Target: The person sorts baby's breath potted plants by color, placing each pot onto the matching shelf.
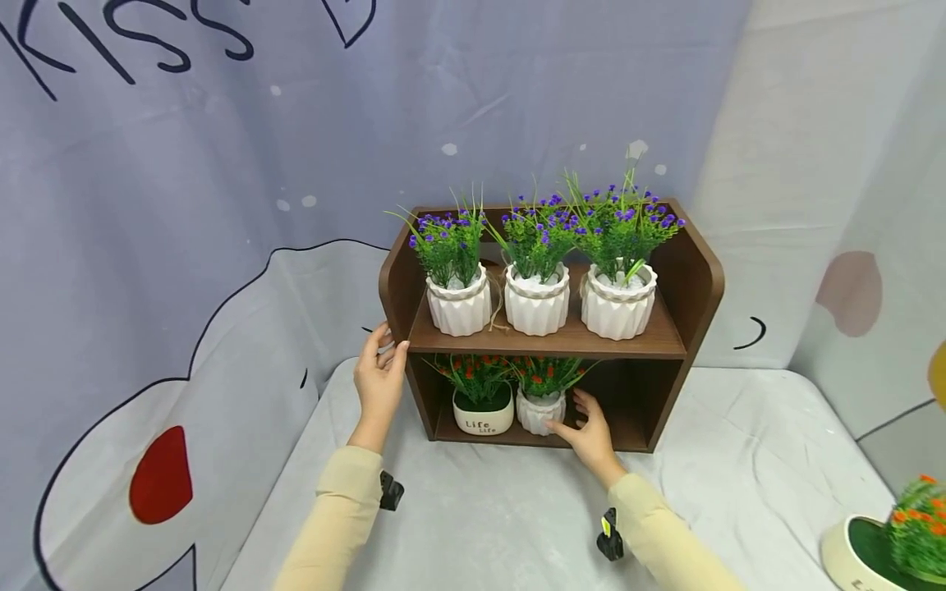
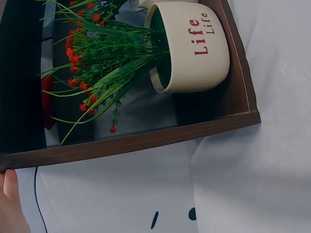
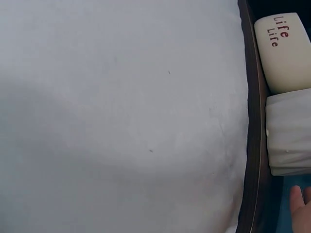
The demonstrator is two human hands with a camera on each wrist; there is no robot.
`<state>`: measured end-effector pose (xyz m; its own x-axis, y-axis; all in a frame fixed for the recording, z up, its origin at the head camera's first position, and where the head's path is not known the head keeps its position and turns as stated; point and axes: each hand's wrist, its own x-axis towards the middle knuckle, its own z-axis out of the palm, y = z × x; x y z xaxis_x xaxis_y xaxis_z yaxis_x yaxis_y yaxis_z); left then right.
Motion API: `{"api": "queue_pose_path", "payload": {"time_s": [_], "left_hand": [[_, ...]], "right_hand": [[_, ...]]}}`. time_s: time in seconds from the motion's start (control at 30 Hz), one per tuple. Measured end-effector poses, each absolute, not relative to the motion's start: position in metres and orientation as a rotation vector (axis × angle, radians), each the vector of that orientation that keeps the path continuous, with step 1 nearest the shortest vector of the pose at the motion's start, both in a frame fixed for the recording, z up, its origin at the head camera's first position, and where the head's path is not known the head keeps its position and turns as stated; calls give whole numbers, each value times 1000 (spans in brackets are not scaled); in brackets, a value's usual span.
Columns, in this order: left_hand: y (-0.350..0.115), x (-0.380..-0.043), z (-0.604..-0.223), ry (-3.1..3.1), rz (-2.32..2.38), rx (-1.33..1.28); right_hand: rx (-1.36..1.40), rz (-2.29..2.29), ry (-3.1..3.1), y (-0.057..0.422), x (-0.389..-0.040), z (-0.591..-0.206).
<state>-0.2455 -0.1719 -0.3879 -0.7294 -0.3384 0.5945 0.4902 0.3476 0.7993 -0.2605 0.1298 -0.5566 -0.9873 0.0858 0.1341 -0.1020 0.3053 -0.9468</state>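
A brown two-tier wooden shelf (image 1: 547,349) stands in front of the person. Against the outer left side of it rest the fingertips of the left hand (image 1: 380,382), the thumb by the front edge. The right hand (image 1: 591,435) reaches into the lower tier with thumb and fingers spread. Its thumb lies at the front of a white ribbed pot (image 1: 542,414) with red-flowered greenery, and its fingers stand just right of that pot. Left of it sits a cream "Life" pot (image 1: 484,421), also red-flowered. In the right wrist view, the right fingertips (image 3: 296,194) show close beside the white pot.
On the upper tier stand three white ribbed pots with purple flowers, at left (image 1: 460,308), middle (image 1: 537,304) and right (image 1: 618,308). Another cream pot (image 1: 850,554) with orange flowers is at the lower right. A printed cloth (image 1: 332,148) hangs behind; pale cloth (image 1: 495,509) covers the surface.
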Motion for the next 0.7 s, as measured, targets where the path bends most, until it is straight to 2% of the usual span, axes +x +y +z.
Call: {"api": "queue_pose_path", "payload": {"time_s": [0.3, 0.7], "left_hand": [[-180, -268, -411, -1893, -1461, -105], [-179, -270, -409, -1841, -1435, -165]], "right_hand": [[-2, 1750, -2346, 135, -247, -558], [-47, 1765, -2284, 142, -226, -553]]}}
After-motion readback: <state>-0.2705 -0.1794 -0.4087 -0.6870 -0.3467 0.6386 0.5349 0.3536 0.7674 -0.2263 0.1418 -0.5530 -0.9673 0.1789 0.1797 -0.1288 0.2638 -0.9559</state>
